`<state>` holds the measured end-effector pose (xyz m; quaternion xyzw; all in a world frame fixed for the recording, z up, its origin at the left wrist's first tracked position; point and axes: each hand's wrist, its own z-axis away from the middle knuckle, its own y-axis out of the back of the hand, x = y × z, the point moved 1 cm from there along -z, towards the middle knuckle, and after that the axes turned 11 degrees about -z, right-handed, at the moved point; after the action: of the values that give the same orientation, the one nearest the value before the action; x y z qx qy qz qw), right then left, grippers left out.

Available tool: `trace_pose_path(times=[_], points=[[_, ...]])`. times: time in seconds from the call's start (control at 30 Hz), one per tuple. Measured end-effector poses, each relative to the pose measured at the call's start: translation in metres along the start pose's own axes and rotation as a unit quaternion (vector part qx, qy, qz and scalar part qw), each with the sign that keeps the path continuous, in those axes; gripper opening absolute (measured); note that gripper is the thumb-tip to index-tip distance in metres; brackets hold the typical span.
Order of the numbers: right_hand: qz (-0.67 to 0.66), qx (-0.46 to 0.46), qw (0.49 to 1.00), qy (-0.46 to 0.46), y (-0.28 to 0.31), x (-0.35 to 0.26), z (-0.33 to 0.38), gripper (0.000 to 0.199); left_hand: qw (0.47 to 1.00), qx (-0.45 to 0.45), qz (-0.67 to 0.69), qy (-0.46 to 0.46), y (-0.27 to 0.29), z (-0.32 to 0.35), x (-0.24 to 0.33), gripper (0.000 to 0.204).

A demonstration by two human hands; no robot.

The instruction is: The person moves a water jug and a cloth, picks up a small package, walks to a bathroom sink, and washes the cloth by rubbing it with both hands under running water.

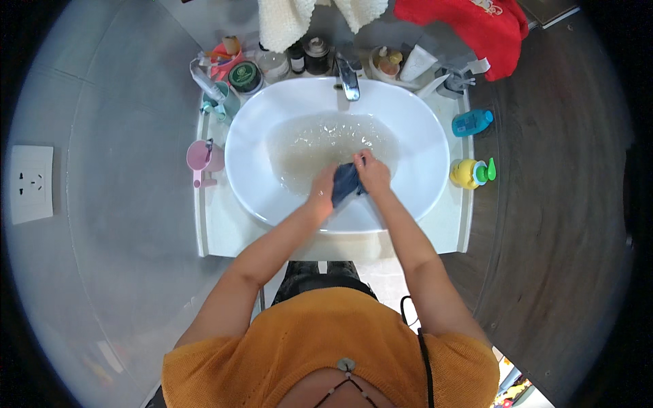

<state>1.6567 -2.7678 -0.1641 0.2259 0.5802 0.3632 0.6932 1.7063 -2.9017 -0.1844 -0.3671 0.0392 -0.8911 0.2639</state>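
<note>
1. Dark blue cloth [345, 182] is bunched between both hands, just above the murky water [320, 146] in the white basin [408, 122].
2. Left hand [322, 192]: fingers closed around the left side of the cloth, knuckles up, wrist bent slightly down toward the water. The forearm runs from the lower left up to the basin's near rim.
3. Right hand [373, 173]: fingers curled shut on the upper right edge of the cloth, thumb side toward the tap [348, 80]. The forearm comes in from the lower right, elbow bent outward.
4. Both hands meet at the cloth, touching or nearly touching each other, over the near half of the basin.
5. Tabletop [449, 224], left of the basin: a pink cup [201, 158] and a green cup [223, 102] holding a toothpaste tube.
6. Tabletop, right of the basin: a blue bottle [471, 122] and a yellow bottle [469, 173] with a green cap.
7. Behind the tap: jars and tubes in a row; a white towel [282, 20] and a red cloth [469, 27] hang above.
</note>
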Motion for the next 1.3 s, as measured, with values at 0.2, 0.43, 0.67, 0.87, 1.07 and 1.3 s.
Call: trace_pose_path(times=[0.2,0.43,0.67,0.87,1.07,1.3], points=[[-0.141,-0.140,0.979,-0.052,0.042,0.037,-0.021,0.034,0.997,0.048,-0.050,-0.012,0.060,-0.001,0.051,0.027],[-0.309,-0.137,0.939,0.053,0.070,0.015,-0.028,0.022,0.916,0.152,-0.204,-0.310,0.080,-0.014,0.068,0.018],[-0.234,-0.029,0.956,0.174,0.122,-0.032,-0.028,0.010,0.861,0.169,-0.250,-0.410,0.057,0.034,0.137,0.018],[-0.273,-0.014,0.936,0.223,0.101,-0.027,-0.022,0.009,0.825,0.195,-0.298,-0.439,0.061,0.040,0.129,0.019],[-0.253,-0.235,0.937,0.055,0.062,0.016,0.004,0.006,0.828,0.069,-0.496,-0.254,0.097,0.047,0.099,0.017],[-0.238,0.027,0.968,0.079,0.029,0.037,-0.026,0.022,0.813,0.148,-0.455,-0.332,0.103,-0.010,0.071,0.041]])
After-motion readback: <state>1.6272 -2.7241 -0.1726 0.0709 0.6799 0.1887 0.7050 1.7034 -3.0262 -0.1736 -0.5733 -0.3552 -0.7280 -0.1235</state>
